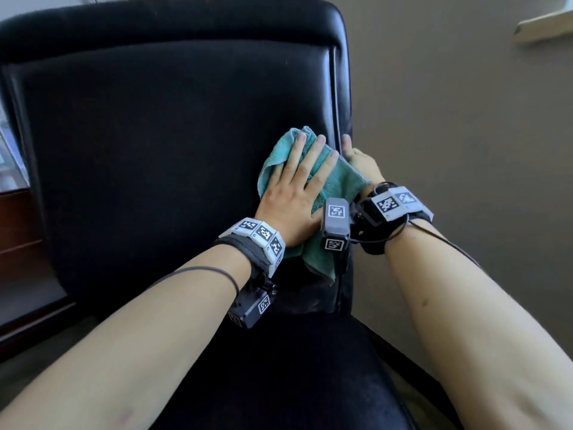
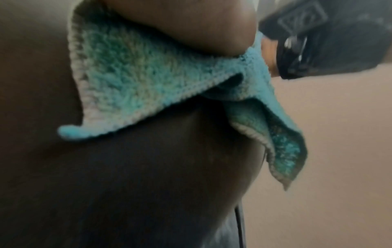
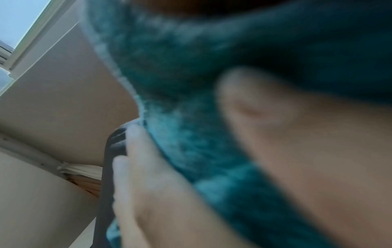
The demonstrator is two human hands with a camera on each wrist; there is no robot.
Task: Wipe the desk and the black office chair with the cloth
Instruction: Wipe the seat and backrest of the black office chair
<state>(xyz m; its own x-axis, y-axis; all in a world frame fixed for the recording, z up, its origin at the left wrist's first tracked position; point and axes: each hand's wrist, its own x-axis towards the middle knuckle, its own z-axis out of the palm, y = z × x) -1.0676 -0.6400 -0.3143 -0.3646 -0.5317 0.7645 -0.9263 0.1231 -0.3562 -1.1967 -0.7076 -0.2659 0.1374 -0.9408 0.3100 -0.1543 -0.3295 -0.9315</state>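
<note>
left hand (image 1: 291,193) flat on cloth (image 1: 338,181) | right hand (image 1: 361,159) fingers grip chair (image 1: 155,135) edge, cloth half-hiding them

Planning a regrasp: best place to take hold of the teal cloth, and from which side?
Pinch the cloth's loose lower corner, coming from below: it hangs free off the backrest edge, while the left hand presses the rest flat.
</note>
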